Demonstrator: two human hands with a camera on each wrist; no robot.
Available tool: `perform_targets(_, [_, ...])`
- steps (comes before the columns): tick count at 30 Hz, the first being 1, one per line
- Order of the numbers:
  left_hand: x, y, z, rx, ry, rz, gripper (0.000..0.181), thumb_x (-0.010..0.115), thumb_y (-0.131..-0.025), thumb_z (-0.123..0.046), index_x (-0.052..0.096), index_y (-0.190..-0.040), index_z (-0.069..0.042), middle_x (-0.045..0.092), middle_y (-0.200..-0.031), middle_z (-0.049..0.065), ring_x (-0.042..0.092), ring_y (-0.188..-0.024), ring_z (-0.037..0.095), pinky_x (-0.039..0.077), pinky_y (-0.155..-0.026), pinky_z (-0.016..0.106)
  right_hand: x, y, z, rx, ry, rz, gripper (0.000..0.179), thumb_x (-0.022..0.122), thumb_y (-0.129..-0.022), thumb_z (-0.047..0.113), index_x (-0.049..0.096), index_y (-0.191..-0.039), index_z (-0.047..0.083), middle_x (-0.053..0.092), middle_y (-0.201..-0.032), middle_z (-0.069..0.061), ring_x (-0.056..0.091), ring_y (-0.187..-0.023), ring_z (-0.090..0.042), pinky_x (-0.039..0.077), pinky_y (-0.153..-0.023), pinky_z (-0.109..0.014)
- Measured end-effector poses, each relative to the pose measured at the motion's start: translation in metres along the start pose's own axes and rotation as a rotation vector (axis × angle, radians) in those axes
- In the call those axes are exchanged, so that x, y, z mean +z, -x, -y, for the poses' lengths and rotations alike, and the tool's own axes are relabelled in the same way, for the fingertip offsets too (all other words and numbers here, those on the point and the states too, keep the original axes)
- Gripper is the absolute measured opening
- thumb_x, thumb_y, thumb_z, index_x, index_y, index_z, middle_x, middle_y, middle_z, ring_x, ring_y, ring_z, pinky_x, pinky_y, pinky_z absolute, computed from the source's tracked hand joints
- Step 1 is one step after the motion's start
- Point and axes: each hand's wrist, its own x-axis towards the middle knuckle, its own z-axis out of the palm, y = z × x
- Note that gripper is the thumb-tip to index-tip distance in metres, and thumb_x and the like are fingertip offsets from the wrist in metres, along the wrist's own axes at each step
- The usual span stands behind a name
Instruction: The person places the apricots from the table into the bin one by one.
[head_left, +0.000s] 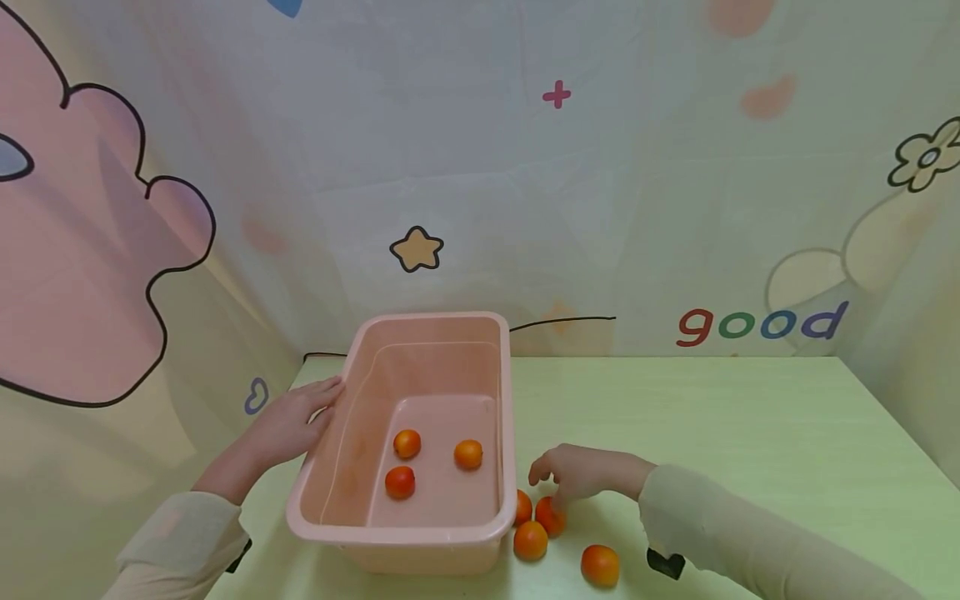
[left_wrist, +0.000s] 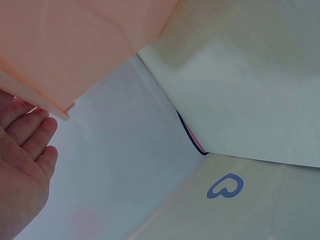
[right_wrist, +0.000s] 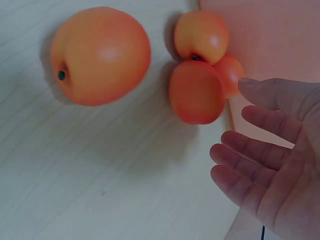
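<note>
My left hand (head_left: 291, 423) rests against the left rim of a pink plastic basin (head_left: 402, 534). In the left wrist view, its fingers (left_wrist: 34, 131) lie beside the rim's outer edge. Inside the basin are three orange-red, apple-like fruits, among them one at the left (head_left: 400, 482) and one at the right (head_left: 468, 454). My right hand (head_left: 588, 472) hovers just right of the basin, fingers loosely bent and holding nothing. Close by it, fruits cluster against the basin wall, including a front one (head_left: 530, 541) and one partly under the hand (head_left: 551, 518).
A separate fruit (head_left: 601, 566) lies on the pale green table (head_left: 712, 417) near the front. Behind stands a cloth backdrop (head_left: 480, 183) with printed shapes and the word "good". The basin's far end is near the backdrop.
</note>
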Motion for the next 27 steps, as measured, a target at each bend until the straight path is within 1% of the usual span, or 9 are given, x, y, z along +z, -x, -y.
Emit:
perform_targets(7, [-0.001,0.0,-0.001,0.014,-0.007,-0.014,0.042,0.047,-0.089,-0.012,0.043,-0.128,0.003,0.041,-0.133,0.022,0.039,-0.121,0.04,0.034,-0.096,0.053,0.009,-0.001,-0.001,0.03,0.012,0.013,0.032,0.069,-0.068,0.005,0.062,-0.099,0.01,0.062,-0.097,-0.003,0.054,-0.082,-0.015,0.049,-0.08,-0.033])
perform_targets(11, [-0.002,0.0,-0.001,0.029,-0.007,-0.027,0.041,0.047,-0.088,-0.01,0.045,-0.127,0.004,0.042,-0.132,0.023,0.04,-0.12,0.04,0.035,-0.096,0.052,0.013,-0.001,-0.002,0.036,0.014,0.017,0.032,0.07,-0.068,0.005,0.062,-0.099,0.011,0.061,-0.092,0.0,0.052,-0.078,-0.011,0.048,-0.08,-0.031])
perform_targets(13, [-0.002,0.0,-0.001,0.028,-0.01,-0.026,0.041,0.047,-0.088,-0.01,0.045,-0.127,0.004,0.042,-0.132,0.022,0.04,-0.12,0.04,0.035,-0.096,0.052,0.016,-0.001,-0.003,0.029,0.008,0.021,0.031,0.07,-0.068,0.004,0.063,-0.097,0.011,0.06,-0.087,0.003,0.05,-0.075,-0.01,0.047,-0.078,-0.028])
perform_targets(18, [-0.002,0.001,-0.001,0.023,-0.008,-0.022,0.041,0.048,-0.088,-0.01,0.044,-0.127,0.003,0.042,-0.133,0.022,0.039,-0.121,0.039,0.035,-0.096,0.052,0.02,-0.001,-0.005,-0.025,0.024,0.017,0.026,0.07,-0.067,0.005,0.063,-0.091,0.011,0.056,-0.075,0.006,0.047,-0.068,-0.008,0.044,-0.068,-0.021])
perform_targets(20, [-0.002,0.001,0.0,0.022,-0.004,-0.023,0.041,0.048,-0.088,-0.01,0.044,-0.127,0.003,0.042,-0.133,0.022,0.039,-0.121,0.039,0.035,-0.096,0.052,0.02,-0.001,-0.006,-0.047,0.042,0.011,0.024,0.07,-0.067,0.005,0.064,-0.09,0.01,0.056,-0.074,0.006,0.046,-0.066,-0.007,0.043,-0.067,-0.019])
perform_targets(27, [-0.002,0.0,0.0,0.019,-0.009,-0.019,0.042,0.048,-0.089,-0.011,0.044,-0.128,0.002,0.042,-0.133,0.021,0.039,-0.121,0.039,0.035,-0.096,0.052,0.016,-0.001,-0.007,-0.062,0.078,0.007,0.027,0.071,-0.066,0.006,0.064,-0.092,0.008,0.058,-0.075,0.006,0.047,-0.066,-0.006,0.045,-0.068,-0.019])
